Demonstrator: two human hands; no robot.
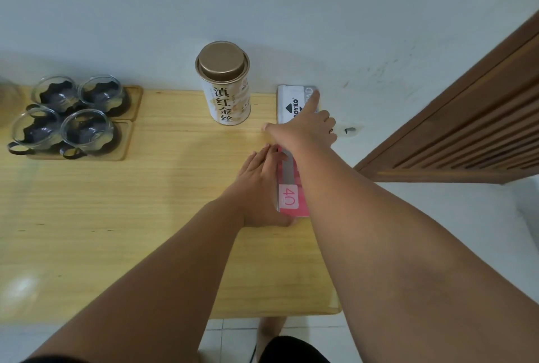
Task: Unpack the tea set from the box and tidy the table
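Note:
Several glass tea cups (74, 117) with dark holders stand on wooden coasters (128, 135) at the table's far left. A white tea tin (224, 85) with a gold lid stands at the far middle. My left hand (262, 187) lies flat against the left side of a pink box (290, 185) marked 40, thumb at its near end. My right hand (306, 126) reaches over the pink box, its index finger touching a white packet (293, 103) at the far right edge.
The light wooden table (116, 217) stands against a white wall. A brown slatted wooden panel (466, 129) leans at the right. A wall socket (348, 129) sits just past the table's right edge. White floor tiles show below.

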